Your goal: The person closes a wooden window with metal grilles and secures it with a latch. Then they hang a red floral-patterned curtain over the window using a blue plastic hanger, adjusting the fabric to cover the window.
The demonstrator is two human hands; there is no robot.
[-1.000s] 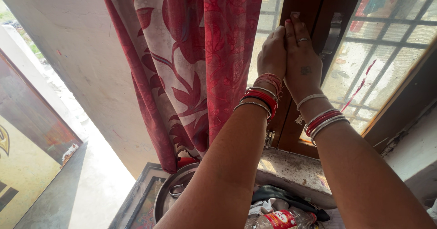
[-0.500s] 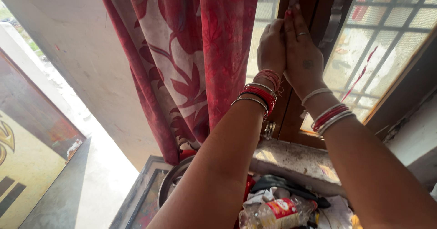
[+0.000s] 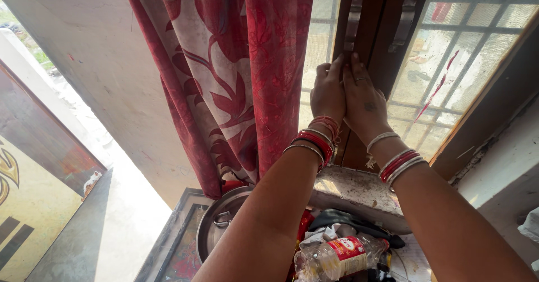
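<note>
Wall: 1, pale, bare, filled the left third of view.

Curtain: 1, red w/ cream leaf print, hung gathered left of centre, hem reaching down to the sill.

Window: 2 wooden shutters, each w/ wire mesh. Right shutter mesh stained, 1 red streak on it. Dark wooden centre frame ran between the 2 shutters. 2 metal handles, both upright: left handle, right handle.

Framed pictures: 2 seen. 1 leaned at far left, 1 lay flat under the pan.

Stone sill: 1, mottled, below the frame.

Arms: 2, both raised from bottom of view. Bangles on both wrists, red + silver; exact count not readable.

Left hand & right hand: side by side, touching each other, fingers pointing up & pressed flat on the centre frame just below the left handle. Neither wrapped round anything; the handle itself was above the fingertips, contact w/ it not clear. 1 ring on right hand, 1 small dark mark on its back.

Metal pan: 1, round, w/ 1 loop handle, below curtain hem.

Plastic bottle: 1, clear, red label, lay on its side in the clutter under the sill, beside dark cloth.
</note>
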